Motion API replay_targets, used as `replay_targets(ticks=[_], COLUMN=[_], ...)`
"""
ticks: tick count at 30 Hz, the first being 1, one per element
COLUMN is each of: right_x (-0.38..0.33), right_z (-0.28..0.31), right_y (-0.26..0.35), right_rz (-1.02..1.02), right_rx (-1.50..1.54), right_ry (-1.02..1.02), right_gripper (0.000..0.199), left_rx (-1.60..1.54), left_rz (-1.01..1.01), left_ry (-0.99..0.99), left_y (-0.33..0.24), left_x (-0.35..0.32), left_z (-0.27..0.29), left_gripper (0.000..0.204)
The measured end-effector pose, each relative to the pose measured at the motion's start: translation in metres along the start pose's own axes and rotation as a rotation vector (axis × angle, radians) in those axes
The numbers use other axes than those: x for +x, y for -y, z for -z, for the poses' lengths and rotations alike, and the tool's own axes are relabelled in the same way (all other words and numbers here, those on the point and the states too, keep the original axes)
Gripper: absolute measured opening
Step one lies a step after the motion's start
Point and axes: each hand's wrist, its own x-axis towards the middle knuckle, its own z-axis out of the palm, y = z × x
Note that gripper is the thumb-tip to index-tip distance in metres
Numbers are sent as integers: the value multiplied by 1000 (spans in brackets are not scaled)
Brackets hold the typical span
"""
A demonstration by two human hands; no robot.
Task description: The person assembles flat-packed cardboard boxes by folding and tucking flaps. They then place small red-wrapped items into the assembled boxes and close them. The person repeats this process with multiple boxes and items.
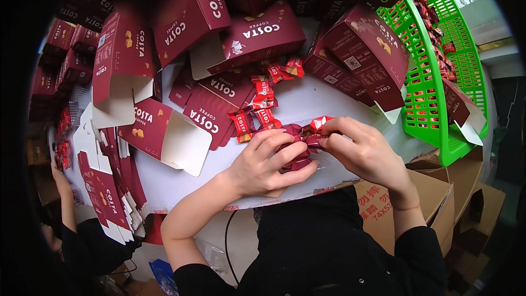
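Near the table's front edge, my left hand (pixel 267 163) is curled around several small dark red wrapped packets (pixel 298 160), shiny with twisted ends. My right hand (pixel 366 153) meets it from the right, fingertips pinched at the same cluster, where a brighter red packet (pixel 319 124) shows above the thumb. Its fingers partly hide what they grip. Just beyond my left hand, a loose row of red wrapped packets (pixel 263 93) lies on the white table (pixel 230 159). An open maroon carton (pixel 164 131) rests left of them, its white flap toward me.
Flat folded maroon cartons (pixel 205 107) lie behind the row, and standing open cartons (pixel 260 35) crowd the back. At right leans a green basket (pixel 433 77) full of packets. White-edged flat cartons (pixel 104 186) stack at left, near another person's arm (pixel 64 197). Brown boxes (pixel 427 186) stand below right.
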Motion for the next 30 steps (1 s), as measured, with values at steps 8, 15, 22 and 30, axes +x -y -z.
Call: replay_targets(ticks=[8,15,22,30], right_x=[-13,-66,-172,-353], right_z=[8,55,59,-16], right_y=[-2,9,-8,-37], right_rz=[-188,-333,-838,-1260], right_rx=[341,604,827,989], right_ry=[-161,-27,255,-167], right_gripper=[32,36,35,38], left_rx=[-3,7,-6,16], left_rz=[18,-12,-17,-16], left_ry=[-43,-1,32,89], left_y=[-1,0,0,-8], left_x=[-2,-3,6,10], left_z=[-4,0,3,-2], left_gripper=[39,38,40,38])
